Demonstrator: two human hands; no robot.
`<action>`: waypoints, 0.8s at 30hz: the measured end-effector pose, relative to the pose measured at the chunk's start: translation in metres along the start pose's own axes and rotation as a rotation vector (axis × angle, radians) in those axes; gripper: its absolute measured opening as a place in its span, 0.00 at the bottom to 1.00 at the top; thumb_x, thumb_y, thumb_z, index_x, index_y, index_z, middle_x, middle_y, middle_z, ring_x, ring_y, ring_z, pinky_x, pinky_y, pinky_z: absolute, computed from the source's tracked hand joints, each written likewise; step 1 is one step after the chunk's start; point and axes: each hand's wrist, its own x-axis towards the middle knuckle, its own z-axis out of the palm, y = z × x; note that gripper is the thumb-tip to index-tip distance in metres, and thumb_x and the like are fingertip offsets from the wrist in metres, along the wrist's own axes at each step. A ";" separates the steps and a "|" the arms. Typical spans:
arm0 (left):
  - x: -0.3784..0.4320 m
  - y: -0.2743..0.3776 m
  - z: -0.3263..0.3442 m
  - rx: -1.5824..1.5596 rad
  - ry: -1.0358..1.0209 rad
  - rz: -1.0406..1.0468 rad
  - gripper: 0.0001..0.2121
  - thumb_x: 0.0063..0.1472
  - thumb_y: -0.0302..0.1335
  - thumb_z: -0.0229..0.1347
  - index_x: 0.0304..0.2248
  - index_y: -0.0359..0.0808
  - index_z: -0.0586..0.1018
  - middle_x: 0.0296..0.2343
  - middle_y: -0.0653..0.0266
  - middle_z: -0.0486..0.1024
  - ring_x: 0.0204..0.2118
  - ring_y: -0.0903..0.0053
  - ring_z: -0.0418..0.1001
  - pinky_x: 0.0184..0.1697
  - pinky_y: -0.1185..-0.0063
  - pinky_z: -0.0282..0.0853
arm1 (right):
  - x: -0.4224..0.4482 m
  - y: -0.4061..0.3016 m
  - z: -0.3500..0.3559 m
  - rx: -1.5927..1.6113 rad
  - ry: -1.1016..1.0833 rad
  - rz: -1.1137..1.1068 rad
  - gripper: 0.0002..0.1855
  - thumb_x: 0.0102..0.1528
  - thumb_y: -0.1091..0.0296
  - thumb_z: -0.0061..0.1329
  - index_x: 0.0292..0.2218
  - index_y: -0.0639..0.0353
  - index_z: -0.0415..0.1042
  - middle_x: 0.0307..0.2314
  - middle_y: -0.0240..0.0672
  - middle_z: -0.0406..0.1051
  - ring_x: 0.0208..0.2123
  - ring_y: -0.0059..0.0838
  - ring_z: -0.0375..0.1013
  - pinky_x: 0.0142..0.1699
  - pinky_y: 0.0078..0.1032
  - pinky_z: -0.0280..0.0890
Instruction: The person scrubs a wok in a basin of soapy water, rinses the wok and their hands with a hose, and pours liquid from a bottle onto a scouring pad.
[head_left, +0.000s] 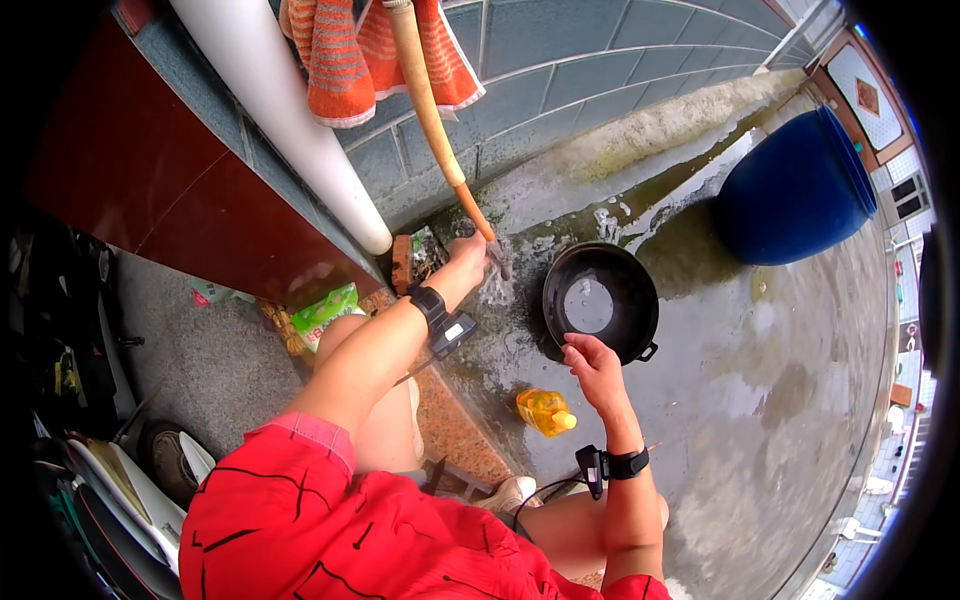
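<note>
My left hand (468, 259) reaches down beside the orange end of a hose (475, 210), where water splashes onto the concrete. Its fingers are partly hidden, so whether it grips the hose end or something in the water is unclear. A black wok (639, 300) stands on the wet ground with some water and a few bubbles in its bottom. At its near rim is my right hand (598, 367), fingers bent; whether they pinch the rim or only hover over it cannot be made out. A bottle of yellow liquid (541, 411) with a yellow cap is close to my right wrist.
A blue plastic barrel (795, 187) stands at far right. Beside the white pipe (300, 127) are a brick (402, 262) and a green plastic packet (326, 311). An orange striped towel (341, 67) hangs behind the hose. A stone step edge (465, 420) runs beneath my legs.
</note>
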 end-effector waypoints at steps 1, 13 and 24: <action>0.006 -0.001 -0.006 -0.051 -0.011 -0.032 0.08 0.63 0.31 0.52 0.39 0.38 0.71 0.28 0.67 0.69 0.32 0.74 0.69 0.39 0.70 0.66 | 0.002 -0.003 0.003 0.005 -0.007 -0.011 0.15 0.58 0.68 0.47 0.46 0.63 0.71 0.32 0.29 0.74 0.32 0.17 0.70 0.35 0.17 0.66; -0.035 -0.005 -0.004 0.025 -0.060 -0.139 0.13 0.65 0.31 0.46 0.45 0.34 0.70 0.41 0.61 0.71 0.42 0.69 0.71 0.44 0.66 0.71 | 0.079 0.045 0.067 0.043 0.156 -0.110 0.24 0.54 0.65 0.53 0.50 0.63 0.66 0.38 0.40 0.73 0.32 0.21 0.72 0.40 0.21 0.67; -0.025 0.011 -0.046 0.231 -0.308 -0.294 0.19 0.65 0.41 0.47 0.48 0.37 0.68 0.40 0.61 0.72 0.43 0.70 0.72 0.48 0.69 0.69 | 0.152 0.005 0.130 0.402 -0.006 0.164 0.22 0.54 0.70 0.53 0.49 0.66 0.66 0.33 0.34 0.73 0.33 0.20 0.72 0.38 0.18 0.66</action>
